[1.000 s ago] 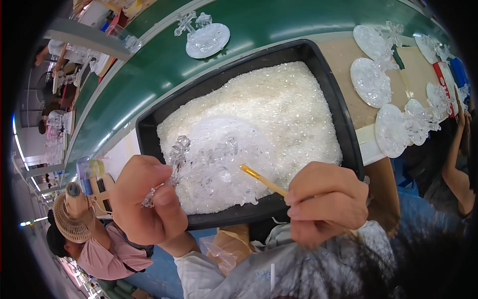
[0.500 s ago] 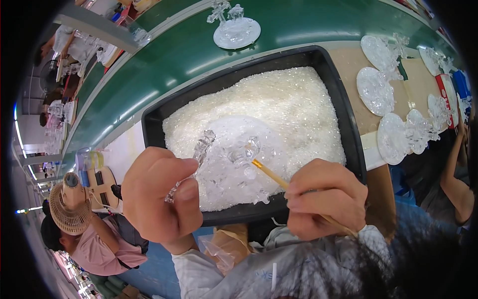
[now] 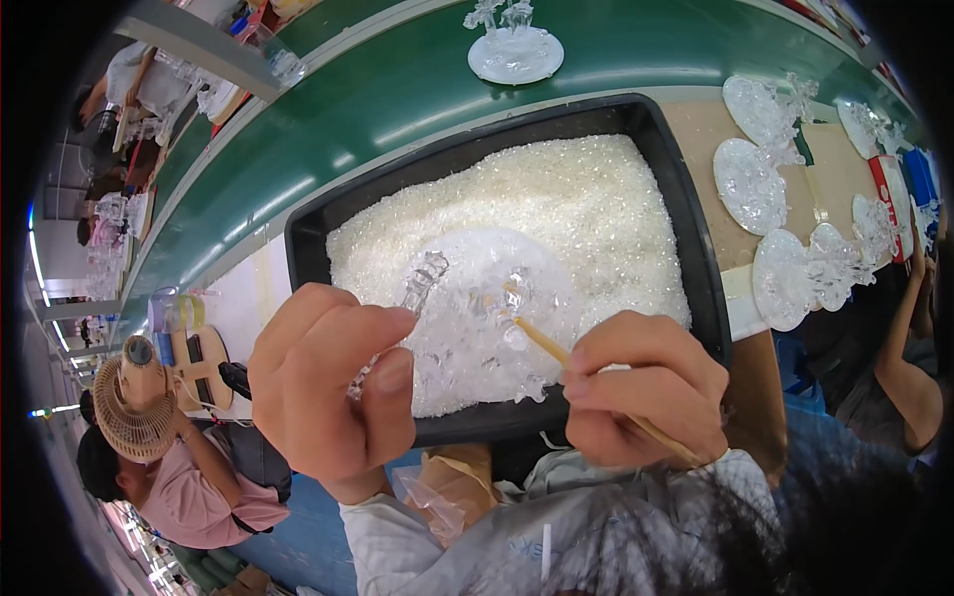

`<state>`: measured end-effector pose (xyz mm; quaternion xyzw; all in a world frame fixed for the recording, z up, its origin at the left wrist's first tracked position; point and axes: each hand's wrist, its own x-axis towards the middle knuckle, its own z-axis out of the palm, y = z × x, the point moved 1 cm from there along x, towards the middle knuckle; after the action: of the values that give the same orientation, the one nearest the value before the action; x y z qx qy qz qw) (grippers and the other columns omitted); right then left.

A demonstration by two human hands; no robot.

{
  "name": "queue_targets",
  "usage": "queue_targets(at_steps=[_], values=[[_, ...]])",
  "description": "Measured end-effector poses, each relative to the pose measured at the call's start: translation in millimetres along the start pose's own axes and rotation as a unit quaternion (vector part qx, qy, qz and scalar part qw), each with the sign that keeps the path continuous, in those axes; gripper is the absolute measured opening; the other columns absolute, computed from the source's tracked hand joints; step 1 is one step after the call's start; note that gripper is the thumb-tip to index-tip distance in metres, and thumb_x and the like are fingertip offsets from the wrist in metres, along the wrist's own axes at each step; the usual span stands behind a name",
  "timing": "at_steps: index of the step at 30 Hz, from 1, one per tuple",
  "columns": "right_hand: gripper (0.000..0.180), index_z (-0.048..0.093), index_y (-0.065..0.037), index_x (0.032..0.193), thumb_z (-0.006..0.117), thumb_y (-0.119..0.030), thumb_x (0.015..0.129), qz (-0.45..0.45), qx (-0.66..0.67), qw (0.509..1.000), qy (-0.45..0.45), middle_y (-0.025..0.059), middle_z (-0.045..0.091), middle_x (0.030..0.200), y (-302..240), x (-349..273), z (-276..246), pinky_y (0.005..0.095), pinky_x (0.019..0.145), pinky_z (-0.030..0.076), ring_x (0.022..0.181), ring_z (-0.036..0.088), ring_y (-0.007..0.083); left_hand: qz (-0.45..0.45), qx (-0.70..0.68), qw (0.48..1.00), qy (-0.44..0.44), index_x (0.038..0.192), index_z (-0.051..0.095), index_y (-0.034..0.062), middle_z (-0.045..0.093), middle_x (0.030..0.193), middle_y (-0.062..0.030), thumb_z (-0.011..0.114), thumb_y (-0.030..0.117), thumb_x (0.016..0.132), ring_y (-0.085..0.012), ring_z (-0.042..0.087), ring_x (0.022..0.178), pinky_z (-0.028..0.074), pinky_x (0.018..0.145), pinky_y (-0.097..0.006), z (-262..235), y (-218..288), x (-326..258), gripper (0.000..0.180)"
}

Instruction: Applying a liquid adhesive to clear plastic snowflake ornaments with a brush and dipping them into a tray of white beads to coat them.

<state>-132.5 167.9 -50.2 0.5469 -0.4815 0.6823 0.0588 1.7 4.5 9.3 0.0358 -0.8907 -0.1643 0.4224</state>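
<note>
At the far left, one beige fan [image 3: 137, 407] shows in front of one person in a pink top [image 3: 194, 502]. Next comes the left hand [image 3: 333, 382], thumb and fingers closed on one clear, knobbly piece [image 3: 422, 285], whose upper end juts up and right past the fingertips. Just right of this hand, between it and the other, lies one white round disc [image 3: 487, 248] bearing clear ornaments [image 3: 513, 293], too tangled to count; I cannot tell whether the gripped piece joins it. The disc sits among pale granules [image 3: 596, 194] in one black tray [image 3: 699, 263]. Beyond the tray, on a green counter [image 3: 388, 109], stands one more disc with ornaments [image 3: 516, 57], well apart from both hands. The right hand [image 3: 648, 389], right of the white disc, grips one thin yellow brush [image 3: 544, 343], its tip at the ornaments; contact is unclear. Farther right, three large ornamented discs [image 3: 750, 187] stand near one another, with smaller clear pieces [image 3: 833, 256] beside them, and at the edge is another person's forearm [image 3: 906, 397]
</note>
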Motion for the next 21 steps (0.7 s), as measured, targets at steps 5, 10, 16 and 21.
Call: queue_targets(at_steps=[5, 10, 16, 21], values=[[0.024, 0.063, 0.004, 0.083, 0.066, 0.010, 0.060, 0.013, 0.016, 1.000, -0.010, 0.0183, 0.063, 0.080, -2.3, -2.8, -2.1, 0.0278, 0.051, 0.052, 0.059, 0.065, 0.0219, -0.011, 0.009, 1.000, -0.006, 0.087, 0.062, -0.0045, 0.062, 0.070, -0.0105, 0.066, 0.004, 0.080, -0.0226, 0.050, 0.050, 0.039, 0.045, -0.032, 0.1, 1.8, 2.4, 0.012], [0.022, 0.064, 0.003, 0.084, 0.065, 0.011, 0.063, 0.008, -0.011, 0.999, -0.041, 0.0184, 0.063, 0.083, -2.4, -2.1, 0.0, 0.0282, 0.051, 0.053, 0.060, 0.064, 0.0224, 0.034, -0.005, 0.999, 0.005, 0.086, 0.063, -0.0043, 0.064, 0.073, -0.0108, 0.069, 0.000, 0.076, -0.0218, 0.049, 0.049, 0.039, 0.045, -0.032, -1.4, -2.5, 5.8, 0.013], [0.022, 0.063, 0.001, 0.085, 0.066, 0.010, 0.065, 0.002, -0.025, 0.999, -0.042, 0.0186, 0.063, 0.085, -4.1, -1.1, 3.3, 0.0277, 0.049, 0.051, 0.059, 0.063, 0.0224, 0.041, -0.017, 0.999, -0.001, 0.085, 0.062, -0.0060, 0.065, 0.074, -0.0111, 0.070, -0.005, 0.070, -0.0214, 0.049, 0.048, 0.038, 0.043, -0.031, -1.9, -3.4, 5.6, 0.017], [0.021, 0.062, 0.000, 0.085, 0.066, 0.009, 0.067, -0.031, -0.001, 0.999, -0.035, 0.0186, 0.063, 0.087, -1.8, -6.2, 1.7, 0.0289, 0.049, 0.050, 0.059, 0.063, 0.0226, 0.040, 0.000, 0.999, -0.028, 0.087, 0.062, -0.0072, 0.065, 0.076, -0.0130, 0.066, 0.002, 0.079, -0.0209, 0.054, 0.057, 0.043, 0.054, -0.030, -7.7, 0.2, 5.1, 0.013]])
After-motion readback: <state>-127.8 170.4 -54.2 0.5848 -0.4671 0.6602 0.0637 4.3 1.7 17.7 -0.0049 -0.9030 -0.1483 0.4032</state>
